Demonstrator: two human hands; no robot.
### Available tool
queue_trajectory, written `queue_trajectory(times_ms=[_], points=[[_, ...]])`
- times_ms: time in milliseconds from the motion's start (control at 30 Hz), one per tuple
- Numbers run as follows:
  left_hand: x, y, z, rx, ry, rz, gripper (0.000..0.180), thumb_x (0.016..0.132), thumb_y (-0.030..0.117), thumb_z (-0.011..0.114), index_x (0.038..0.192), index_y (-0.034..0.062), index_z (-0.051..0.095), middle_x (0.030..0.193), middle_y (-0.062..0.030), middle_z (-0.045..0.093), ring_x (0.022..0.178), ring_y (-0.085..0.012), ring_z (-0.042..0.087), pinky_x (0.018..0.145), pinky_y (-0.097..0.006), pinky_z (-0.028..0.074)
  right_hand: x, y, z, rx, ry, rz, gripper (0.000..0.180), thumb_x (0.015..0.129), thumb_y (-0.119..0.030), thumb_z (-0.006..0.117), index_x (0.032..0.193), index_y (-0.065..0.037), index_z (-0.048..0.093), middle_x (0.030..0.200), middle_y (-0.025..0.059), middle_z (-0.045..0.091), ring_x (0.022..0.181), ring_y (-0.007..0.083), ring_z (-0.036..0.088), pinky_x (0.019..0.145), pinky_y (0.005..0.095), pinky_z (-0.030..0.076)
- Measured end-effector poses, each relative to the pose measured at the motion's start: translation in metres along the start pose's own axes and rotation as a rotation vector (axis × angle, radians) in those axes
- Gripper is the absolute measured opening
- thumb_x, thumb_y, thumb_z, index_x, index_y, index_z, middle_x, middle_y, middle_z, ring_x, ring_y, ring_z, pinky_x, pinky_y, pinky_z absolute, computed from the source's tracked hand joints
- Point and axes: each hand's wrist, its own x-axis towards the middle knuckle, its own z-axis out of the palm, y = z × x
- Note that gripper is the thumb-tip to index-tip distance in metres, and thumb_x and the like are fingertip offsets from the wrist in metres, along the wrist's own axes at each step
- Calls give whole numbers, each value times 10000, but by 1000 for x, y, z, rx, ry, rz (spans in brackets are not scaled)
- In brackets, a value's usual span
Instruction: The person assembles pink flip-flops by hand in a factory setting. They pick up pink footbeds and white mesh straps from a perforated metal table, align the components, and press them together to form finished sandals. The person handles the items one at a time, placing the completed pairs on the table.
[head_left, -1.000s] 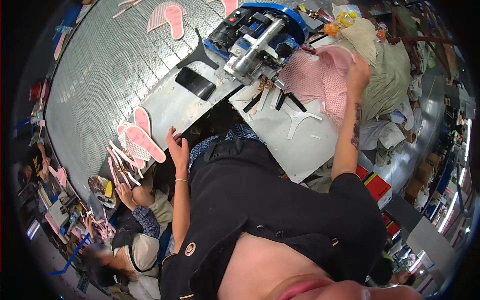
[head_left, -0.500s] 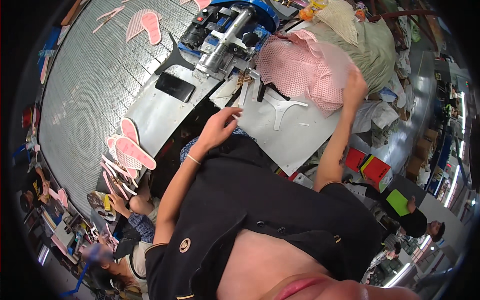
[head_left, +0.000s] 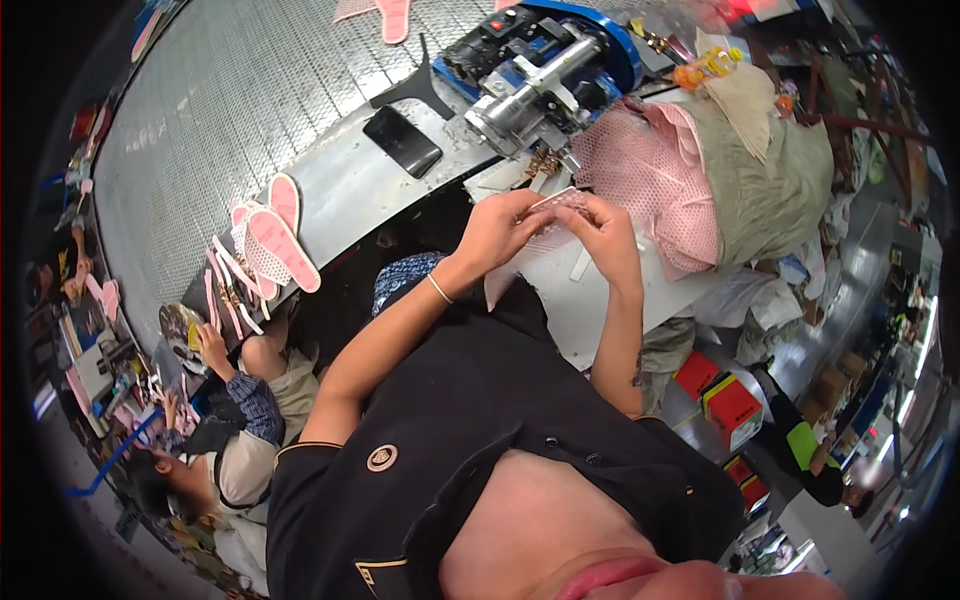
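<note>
My left hand [head_left: 498, 232] and my right hand [head_left: 608, 238] meet in front of the machine, both closed on a small pink mesh piece [head_left: 552, 208] with a white edge. Fingers and thumbs pinch it from either side, and they hide part of it. A pink flap hangs below my left hand; I cannot tell whether it belongs to the same piece. Just beyond my hands lies a heap of pink perforated material [head_left: 640, 165] on the grey work surface [head_left: 650, 295].
A blue and metal machine [head_left: 530, 90] stands ahead. Left of it lie a black phone [head_left: 402, 140] and pink slipper soles [head_left: 275, 245] beside a ridged conveyor [head_left: 210, 110]. A co-worker's hand [head_left: 212, 348] is at lower left. Red boxes [head_left: 730, 410] stand at right.
My right hand has come left from the pink heap to meet my left hand, which moved right. Both now hold the mesh piece. The view has shifted too.
</note>
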Motion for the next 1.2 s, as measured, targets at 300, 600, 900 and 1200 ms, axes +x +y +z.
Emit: queue_trajectory(times_ms=[300, 600, 900, 1200], points=[[20, -56, -17, -571, 9, -420, 334, 959, 289, 565, 828, -5, 654, 649, 39, 541, 583, -42, 461, 532, -226, 380, -9, 45, -2, 169, -139, 298, 219, 890, -133, 644, 1011, 49, 652, 894, 28, 675, 773, 63, 587, 704, 228, 473], [29, -73, -27, -598, 1, -475, 340, 955, 298, 574, 818, 0, 665, 658, 34, 567, 566, -36, 477, 508, -226, 370, -16, 43, 16, 284, -97, 393, 209, 898, -135, 628, 1011, 38, 658, 908, 55, 687, 768, 86, 615, 710, 241, 487], [41, -61, -80, -582, 315, -374, 208, 890, 212, 644, 856, 7, 661, 727, -12, 634, 615, -63, 552, 560, -227, 453, 50, 31, 60, 270, -11, 212, 228, 907, -173, 628, 923, 52, 668, 810, 1, 657, 690, 48, 546, 632, 222, 440], [-22, -78, -72, -665, 450, -474, 234, 844, 178, 700, 976, -9, 651, 853, -44, 674, 740, -100, 616, 664, -248, 502, 78, 52, 76, 52, 20, 156, 258, 881, -176, 646, 777, 59, 654, 632, -17, 601, 575, 30, 465, 501, 238, 365]])
